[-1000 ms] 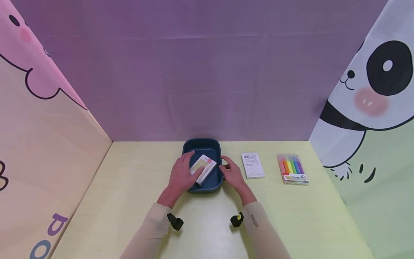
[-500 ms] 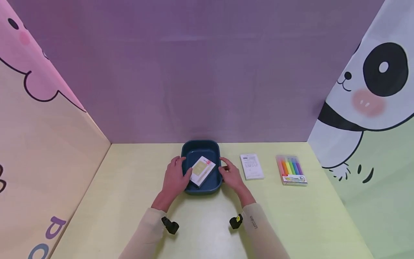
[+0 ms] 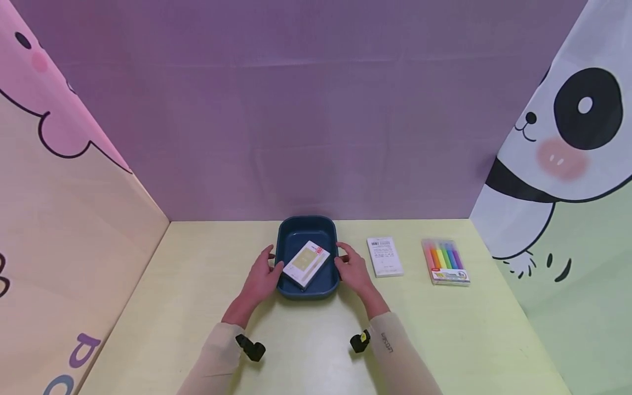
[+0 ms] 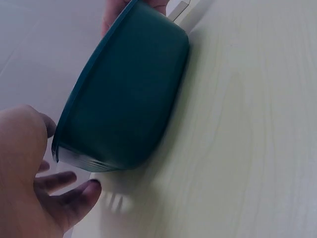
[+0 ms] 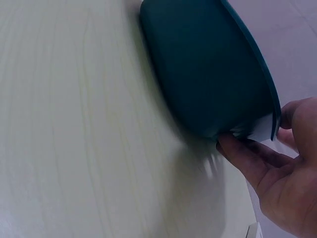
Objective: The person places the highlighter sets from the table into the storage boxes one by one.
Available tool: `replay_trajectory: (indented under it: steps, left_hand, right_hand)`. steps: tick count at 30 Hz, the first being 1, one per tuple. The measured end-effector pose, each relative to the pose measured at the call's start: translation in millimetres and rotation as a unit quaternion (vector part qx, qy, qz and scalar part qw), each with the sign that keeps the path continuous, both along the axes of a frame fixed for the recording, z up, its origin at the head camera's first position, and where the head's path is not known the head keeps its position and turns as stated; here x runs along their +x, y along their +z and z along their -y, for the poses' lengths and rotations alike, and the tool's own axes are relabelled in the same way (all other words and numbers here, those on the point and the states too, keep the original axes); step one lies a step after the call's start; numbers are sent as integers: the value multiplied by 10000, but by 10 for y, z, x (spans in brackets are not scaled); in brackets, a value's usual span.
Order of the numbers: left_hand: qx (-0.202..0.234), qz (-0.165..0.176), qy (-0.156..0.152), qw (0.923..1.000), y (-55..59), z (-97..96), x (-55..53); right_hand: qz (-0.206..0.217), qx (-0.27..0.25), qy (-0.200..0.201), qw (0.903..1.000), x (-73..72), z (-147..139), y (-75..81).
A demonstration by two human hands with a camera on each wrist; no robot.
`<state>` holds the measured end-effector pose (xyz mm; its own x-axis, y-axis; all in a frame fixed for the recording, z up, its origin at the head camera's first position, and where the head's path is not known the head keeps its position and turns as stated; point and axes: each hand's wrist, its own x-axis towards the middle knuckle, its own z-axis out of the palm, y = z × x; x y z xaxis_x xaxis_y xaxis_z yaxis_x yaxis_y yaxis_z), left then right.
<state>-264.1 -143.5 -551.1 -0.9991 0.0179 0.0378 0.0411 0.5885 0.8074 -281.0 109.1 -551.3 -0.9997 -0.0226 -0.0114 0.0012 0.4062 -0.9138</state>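
Note:
A dark blue plastic bin (image 3: pixel 307 293) with rounded corners stands on the table between both hands. Inside it a small white box (image 3: pixel 307 264) with a tan panel and red print lies slanted, one end toward the near left. My right hand (image 3: pixel 353 271) holds the bin's right side, thumb at the rim and fingers against the outer wall, as the right wrist view shows. At the left side is my left hand (image 3: pixel 261 278). Its thumb is close to the rim, and its fingers (image 4: pixel 81 198) are spread beside the wall with a gap.
Right of the bin a white printed pack (image 3: pixel 385 257) lies flat on the pale wooden table (image 3: pixel 306 351). Further right is a clear case of coloured markers (image 3: pixel 446 261). A purple backdrop (image 3: pixel 316 120) rises behind the table, with printed panels at both sides.
My left hand has drawn back from over the white box to the bin's left side, leaving the box in the bin. My right hand has stayed at the right side.

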Motion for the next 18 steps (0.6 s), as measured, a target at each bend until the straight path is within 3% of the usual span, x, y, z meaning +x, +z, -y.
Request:
replay_trajectory:
  steps: [7,18]
  left_hand:
    - [477,-236,-188,9984,-19,-34,-33]
    - [575,-152,-191,9980,-31,-37,-106]
  right_hand:
    - [-172,177,-23,9997,7,3,12]
    - [-24,-53,16,10000,4,-21,17]
